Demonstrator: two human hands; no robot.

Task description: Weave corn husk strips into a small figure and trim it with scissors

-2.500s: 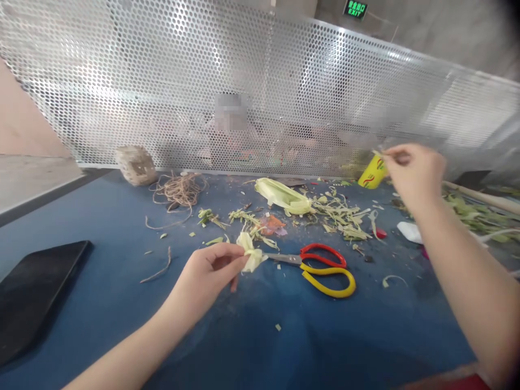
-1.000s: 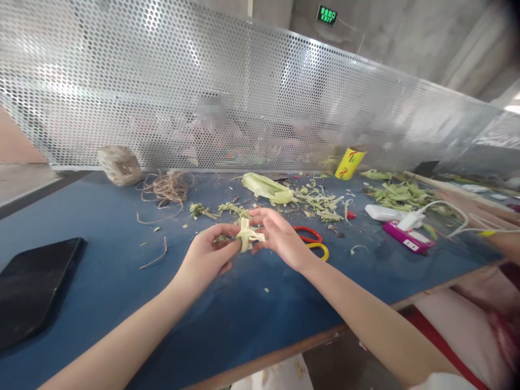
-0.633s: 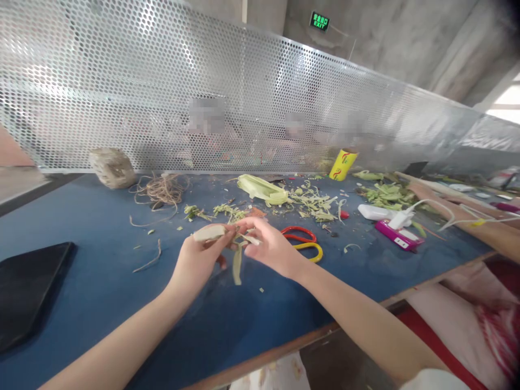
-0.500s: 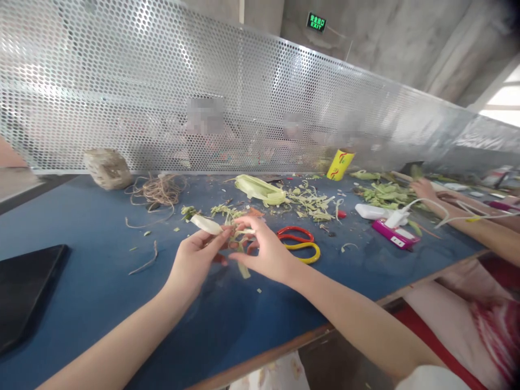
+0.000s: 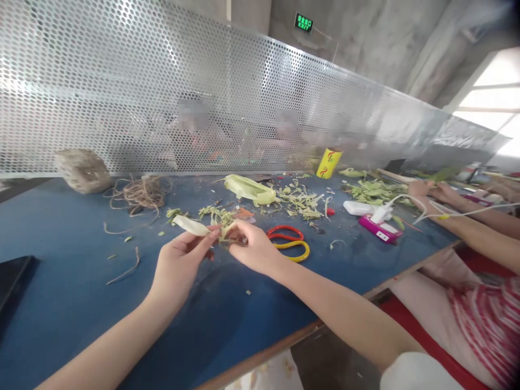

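Note:
Between thumb and fingers, my left hand (image 5: 181, 257) pinches a pale, smooth husk-like bundle (image 5: 190, 225), whose rounded white end points up and left. Close beside it, my right hand (image 5: 255, 246) is closed on a thin, pale green strip (image 5: 226, 233) at the bundle's other end. My fingers partly hide where the two meet. Just right of my right hand lie scissors (image 5: 294, 251) with one red and one yellow handle loop, their blades out of sight behind the hand. Beyond the hands, a larger pale green corn husk (image 5: 249, 189) rests on the blue table (image 5: 211, 325).
Tangled twine (image 5: 142, 194) and a rough beige block (image 5: 82, 170) lie back left, a dark flat object (image 5: 14, 284) at left. Husk scraps (image 5: 303, 200), a yellow can (image 5: 329, 163) and a purple power strip (image 5: 379, 228) stand right. A co-worker's hands (image 5: 422, 190) work farther right.
My right hand has closed in on the strip, and its fingers are drawn together. The strip that hung below my hands no longer shows. The view has shifted slightly right.

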